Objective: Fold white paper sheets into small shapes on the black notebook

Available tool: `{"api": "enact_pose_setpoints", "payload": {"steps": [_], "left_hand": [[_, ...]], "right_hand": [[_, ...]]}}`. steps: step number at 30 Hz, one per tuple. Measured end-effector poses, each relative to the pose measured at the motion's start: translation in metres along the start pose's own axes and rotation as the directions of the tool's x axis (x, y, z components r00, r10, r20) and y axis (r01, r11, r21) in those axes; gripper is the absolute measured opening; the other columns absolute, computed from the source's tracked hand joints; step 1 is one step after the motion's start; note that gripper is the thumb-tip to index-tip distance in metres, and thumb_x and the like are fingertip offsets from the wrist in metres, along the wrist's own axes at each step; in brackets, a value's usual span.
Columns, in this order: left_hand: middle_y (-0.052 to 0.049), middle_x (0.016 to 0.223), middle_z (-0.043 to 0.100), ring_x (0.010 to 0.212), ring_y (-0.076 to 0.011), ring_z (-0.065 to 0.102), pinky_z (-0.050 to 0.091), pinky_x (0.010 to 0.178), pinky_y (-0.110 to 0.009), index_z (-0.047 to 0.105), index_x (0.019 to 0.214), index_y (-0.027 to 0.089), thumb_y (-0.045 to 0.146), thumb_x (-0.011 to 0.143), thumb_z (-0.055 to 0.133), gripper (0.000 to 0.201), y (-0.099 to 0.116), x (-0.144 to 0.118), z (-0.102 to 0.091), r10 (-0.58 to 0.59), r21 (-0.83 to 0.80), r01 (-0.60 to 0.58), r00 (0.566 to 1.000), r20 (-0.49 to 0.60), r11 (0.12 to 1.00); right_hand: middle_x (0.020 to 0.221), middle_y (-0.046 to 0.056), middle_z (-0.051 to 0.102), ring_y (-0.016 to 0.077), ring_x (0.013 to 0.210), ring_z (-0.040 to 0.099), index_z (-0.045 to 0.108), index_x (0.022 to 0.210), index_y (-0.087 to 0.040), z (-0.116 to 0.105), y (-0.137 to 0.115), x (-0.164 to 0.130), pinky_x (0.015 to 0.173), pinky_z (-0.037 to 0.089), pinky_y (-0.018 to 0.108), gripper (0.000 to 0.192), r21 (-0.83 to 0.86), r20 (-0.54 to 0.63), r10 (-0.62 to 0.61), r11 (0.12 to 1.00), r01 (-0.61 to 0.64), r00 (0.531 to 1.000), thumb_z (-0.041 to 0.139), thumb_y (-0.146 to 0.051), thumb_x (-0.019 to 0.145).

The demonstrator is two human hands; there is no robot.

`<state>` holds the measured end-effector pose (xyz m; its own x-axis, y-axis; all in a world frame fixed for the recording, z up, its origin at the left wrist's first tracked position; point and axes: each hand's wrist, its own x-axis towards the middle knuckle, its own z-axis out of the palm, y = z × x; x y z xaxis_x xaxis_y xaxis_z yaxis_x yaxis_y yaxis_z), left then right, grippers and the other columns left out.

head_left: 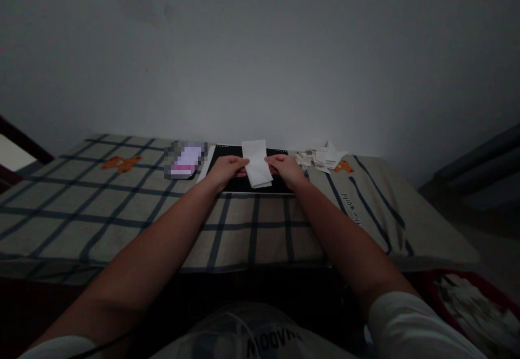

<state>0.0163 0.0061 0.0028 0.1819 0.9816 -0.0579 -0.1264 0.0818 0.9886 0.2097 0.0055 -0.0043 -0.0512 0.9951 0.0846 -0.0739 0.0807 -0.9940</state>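
A white folded paper tissue (257,163) is held between my two hands, above a flat black board (227,185) on the table. My left hand (227,170) pinches its left edge between thumb and fingers. On the opposite edge, my right hand (286,168) grips it the same way. The tissue stands taller than it is wide, and its lower end shows layered folds. Just right of the board lies a loose heap of folded white paper pieces (323,157).
A checked cloth (134,207) with orange bear prints covers the table. Left of the board lies a phone (187,160), its screen lit and blurred out. A grey wall (260,56) rises behind the table. At lower right, a red container (426,283) holds pale crumpled material.
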Motion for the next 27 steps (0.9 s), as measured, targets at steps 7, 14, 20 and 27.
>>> {"api": "enact_pose_setpoints", "payload": {"steps": [7, 14, 20, 27], "left_hand": [[-0.003, 0.07, 0.065, 0.064, -0.0103, 0.06, 0.052, 0.064, -0.024, 0.065, 0.072, 0.012, 0.026, 0.07, 0.071, 0.015, -0.0021, 0.0024, -0.0011, 0.101, 0.085, -0.094, 0.992, -0.078, 0.992], [-0.005, 0.076, 0.066, 0.069, -0.0126, 0.062, 0.053, 0.065, -0.025, 0.064, 0.075, 0.013, 0.03, 0.068, 0.072, 0.021, -0.001, 0.0029, -0.0015, 0.068, 0.053, -0.067, 0.997, -0.031, 0.996], [-0.005, 0.071, 0.066, 0.064, -0.0103, 0.06, 0.052, 0.067, -0.025, 0.063, 0.074, 0.012, 0.027, 0.071, 0.07, 0.017, 0.0002, 0.0011, 0.0003, -0.021, 0.073, 0.019, 1.0, 0.015, 0.997], [-0.003, 0.068, 0.063, 0.063, -0.01, 0.059, 0.052, 0.067, -0.025, 0.062, 0.067, 0.012, 0.023, 0.069, 0.071, 0.015, 0.0033, -0.0032, 0.0036, 0.069, 0.092, -0.06, 0.993, -0.098, 0.994]], "right_hand": [[0.063, 0.0, 0.061, 0.0079, 0.056, 0.054, 0.064, 0.074, -0.014, -0.0026, 0.0016, -0.0005, 0.056, 0.044, 0.022, 0.022, 0.033, 0.136, 0.042, 0.998, -0.047, 0.99, 0.071, -0.034, 0.067], [0.063, 0.0, 0.062, 0.008, 0.056, 0.053, 0.065, 0.074, -0.014, -0.0014, 0.0011, -0.0015, 0.056, 0.043, 0.022, 0.016, -0.033, 0.087, 0.047, 0.999, -0.044, 0.995, 0.068, -0.03, 0.071], [0.063, 0.0, 0.062, 0.0079, 0.055, 0.053, 0.065, 0.074, -0.014, -0.0014, -0.0006, -0.0011, 0.055, 0.043, 0.022, 0.018, -0.015, 0.061, 0.045, 0.999, -0.044, 0.997, 0.067, -0.031, 0.071], [0.063, 0.001, 0.062, 0.0079, 0.056, 0.054, 0.066, 0.075, -0.014, -0.0026, 0.0016, -0.0015, 0.056, 0.045, 0.022, 0.024, 0.019, 0.144, 0.042, 0.999, -0.046, 0.989, 0.071, -0.035, 0.068]]}}
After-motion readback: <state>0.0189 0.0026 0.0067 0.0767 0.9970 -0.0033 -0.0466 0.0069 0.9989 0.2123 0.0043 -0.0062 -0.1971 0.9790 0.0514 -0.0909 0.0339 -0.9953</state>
